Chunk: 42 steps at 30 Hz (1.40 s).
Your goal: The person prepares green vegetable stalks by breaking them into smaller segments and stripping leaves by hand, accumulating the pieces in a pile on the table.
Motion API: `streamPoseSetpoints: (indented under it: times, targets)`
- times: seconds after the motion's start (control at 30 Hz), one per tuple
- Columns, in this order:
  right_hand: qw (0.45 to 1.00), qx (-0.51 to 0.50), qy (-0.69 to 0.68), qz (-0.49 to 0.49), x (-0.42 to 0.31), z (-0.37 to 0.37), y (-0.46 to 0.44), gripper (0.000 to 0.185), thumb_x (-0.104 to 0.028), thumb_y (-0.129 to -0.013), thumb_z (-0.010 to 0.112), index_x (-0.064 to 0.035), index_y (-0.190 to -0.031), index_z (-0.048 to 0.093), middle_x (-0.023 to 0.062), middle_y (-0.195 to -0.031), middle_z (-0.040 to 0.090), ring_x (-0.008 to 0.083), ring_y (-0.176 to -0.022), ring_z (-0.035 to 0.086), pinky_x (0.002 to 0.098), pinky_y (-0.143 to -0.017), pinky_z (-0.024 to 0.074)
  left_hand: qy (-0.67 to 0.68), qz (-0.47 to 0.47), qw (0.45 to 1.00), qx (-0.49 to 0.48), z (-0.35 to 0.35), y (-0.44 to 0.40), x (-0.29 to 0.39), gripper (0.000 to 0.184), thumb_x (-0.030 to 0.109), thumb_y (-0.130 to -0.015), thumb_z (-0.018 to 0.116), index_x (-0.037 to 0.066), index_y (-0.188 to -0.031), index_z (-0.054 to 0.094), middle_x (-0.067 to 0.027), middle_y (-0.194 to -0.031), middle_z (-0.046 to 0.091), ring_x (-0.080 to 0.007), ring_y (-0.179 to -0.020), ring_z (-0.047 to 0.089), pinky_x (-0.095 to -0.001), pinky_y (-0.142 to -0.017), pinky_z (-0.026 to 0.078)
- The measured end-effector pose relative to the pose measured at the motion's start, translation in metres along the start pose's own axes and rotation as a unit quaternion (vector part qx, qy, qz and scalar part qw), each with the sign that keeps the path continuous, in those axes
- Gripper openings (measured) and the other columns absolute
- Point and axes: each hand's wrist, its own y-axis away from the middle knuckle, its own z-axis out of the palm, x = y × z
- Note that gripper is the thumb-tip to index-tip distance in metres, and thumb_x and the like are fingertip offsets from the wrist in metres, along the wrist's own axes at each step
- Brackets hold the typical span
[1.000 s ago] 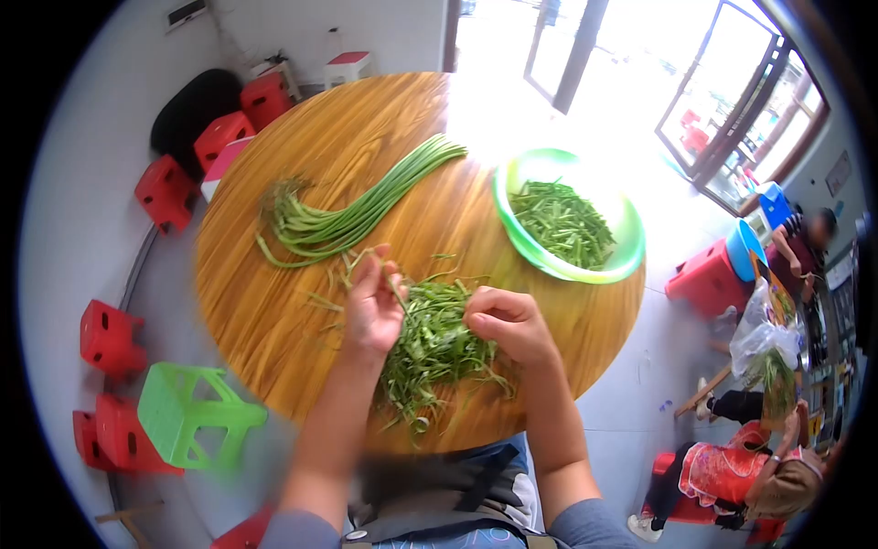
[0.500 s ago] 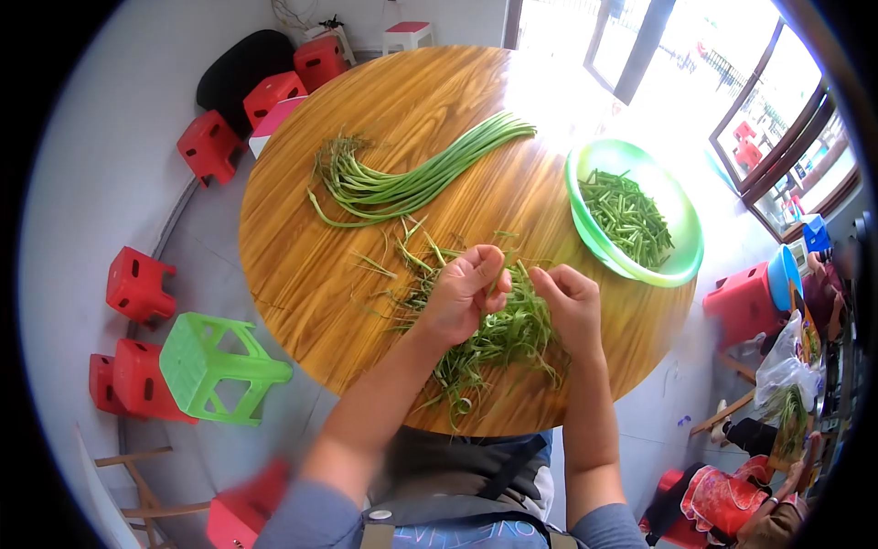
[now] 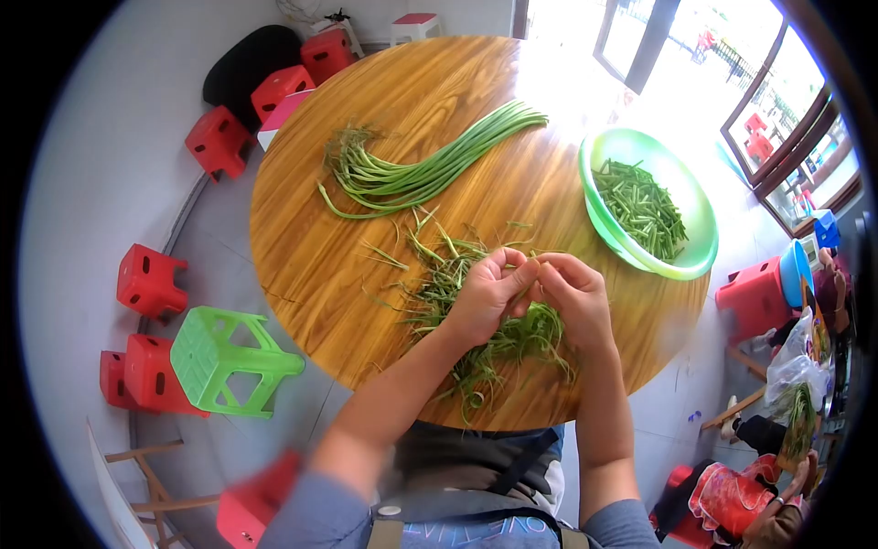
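My left hand [image 3: 491, 297] and my right hand [image 3: 576, 300] meet fingertip to fingertip over a loose pile of green trimmings [image 3: 512, 352] near the table's front edge. Both are closed in a pinch; a thin green stem seems to run between them, mostly hidden by the fingers. Behind them lies a bundle of long green stalks [image 3: 430, 174], its withered tips to the left. On the right, a light green basin [image 3: 701, 220] holds cut green pieces [image 3: 640, 206].
The round wooden table [image 3: 306, 265] fills the middle. Red stools [image 3: 151, 282] and a green stool [image 3: 219, 357] stand at the left. At the lower right a person in red [image 3: 732, 499] sits near a plastic bag [image 3: 794, 361]; another person is behind.
My hands were apart a second ago and have come together at the fingertips. The view has shifted, so the table sits farther right. The stalk bundle and the basin keep their places on it.
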Motion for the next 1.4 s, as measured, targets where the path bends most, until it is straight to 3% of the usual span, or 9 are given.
streamPoseSetpoints:
  times: [0.27,0.57,0.67,0.8,1.03,1.13,1.27,1.37,1.4]
  targets:
    - [0.989,0.038,-0.143,-0.015,0.006,-0.017,-0.008,0.014,-0.012,-0.088,0.058,0.0008,-0.091,0.062,-0.0028,-0.066,0.051,0.0044,-0.057,0.04,0.0181,-0.05,0.0308,-0.06,-0.068,0.995,-0.044,0.006,0.005,0.005,0.026,0.02,-0.092,0.047,-0.003,-0.1,0.059,-0.006,-0.074,0.058,-0.01,-0.055,0.048,-0.0217,-0.051,0.039]
    - [0.991,0.034,-0.126,0.004,0.007,-0.02,-0.007,0.013,-0.012,-0.088,0.058,0.0003,-0.09,0.063,-0.0021,-0.072,0.055,0.0051,-0.06,0.045,0.0189,-0.054,0.0362,-0.096,-0.076,0.991,-0.05,0.001,0.005,0.003,0.024,0.017,-0.088,0.049,-0.003,-0.091,0.062,-0.0034,-0.069,0.056,-0.0087,-0.053,0.047,-0.0213,-0.049,0.037]
    - [0.963,0.087,0.172,-0.188,0.008,-0.011,-0.004,0.009,-0.006,-0.083,0.062,0.0006,-0.088,0.064,0.0005,-0.076,0.057,0.0081,-0.065,0.052,0.0225,-0.058,0.0429,-0.147,-0.066,0.987,-0.017,-0.001,0.004,0.003,0.022,0.016,-0.088,0.048,-0.001,-0.085,0.061,-0.0031,-0.065,0.054,-0.0083,-0.051,0.045,-0.0216,-0.047,0.036]
    - [0.809,0.034,0.387,-0.441,0.011,0.01,0.001,0.014,0.0,-0.072,0.068,-0.0013,-0.086,0.065,0.0075,-0.078,0.059,0.0189,-0.068,0.058,0.0289,-0.057,0.0472,-0.085,-0.04,0.994,0.053,-0.005,0.001,-0.006,0.022,0.015,-0.088,0.047,0.0,-0.08,0.061,-0.0029,-0.062,0.054,-0.0072,-0.047,0.044,-0.021,-0.041,0.034]
    - [0.773,0.084,0.431,-0.457,0.002,0.004,-0.003,0.012,-0.001,-0.073,0.068,-0.0017,-0.085,0.065,0.0076,-0.077,0.059,0.0197,-0.064,0.057,0.0287,-0.055,0.0465,0.001,-0.031,0.999,0.009,-0.004,0.002,0.006,0.02,0.013,-0.088,0.045,0.0,-0.083,0.059,-0.0017,-0.059,0.051,-0.0062,-0.045,0.041,-0.0197,-0.039,0.03]
    - [0.858,0.114,0.338,-0.37,0.008,0.001,-0.004,0.01,-0.002,-0.074,0.068,-0.001,-0.083,0.064,0.0077,-0.075,0.059,0.0182,-0.061,0.056,0.0277,-0.054,0.0455,-0.024,-0.031,0.998,-0.043,-0.003,0.005,0.008,0.021,0.014,-0.09,0.046,-0.001,-0.087,0.06,-0.0006,-0.058,0.049,-0.0053,-0.045,0.039,-0.0188,-0.04,0.028]
    - [0.872,0.051,0.388,-0.295,0.003,-0.018,-0.006,0.008,-0.003,-0.075,0.068,-0.0004,-0.082,0.064,0.0064,-0.071,0.059,0.015,-0.06,0.056,0.0261,-0.053,0.0444,-0.02,-0.005,0.995,-0.095,0.005,0.011,0.012,0.023,0.017,-0.093,0.047,-0.001,-0.095,0.061,0.0017,-0.058,0.046,-0.0038,-0.045,0.036,-0.0174,-0.041,0.027]
    - [0.835,0.169,0.394,-0.346,-0.006,-0.018,-0.007,0.006,-0.004,-0.077,0.067,0.0002,-0.079,0.064,0.0068,-0.074,0.062,0.0132,-0.062,0.056,0.0255,-0.054,0.0439,-0.046,0.017,0.998,-0.05,0.008,0.009,0.012,0.024,0.019,-0.093,0.05,0.0,-0.102,0.061,0.0025,-0.061,0.047,-0.0028,-0.046,0.035,-0.0162,-0.042,0.027]
    - [0.845,0.218,0.342,-0.349,-0.009,-0.022,-0.008,0.011,-0.005,-0.08,0.066,-0.0005,-0.089,0.064,0.0066,-0.079,0.064,0.0116,-0.063,0.056,0.0245,-0.055,0.0441,-0.081,0.014,0.996,-0.036,0.007,0.007,0.011,0.024,0.019,-0.091,0.053,-0.001,-0.103,0.061,0.0013,-0.062,0.049,-0.0031,-0.047,0.037,-0.0169,-0.042,0.029]
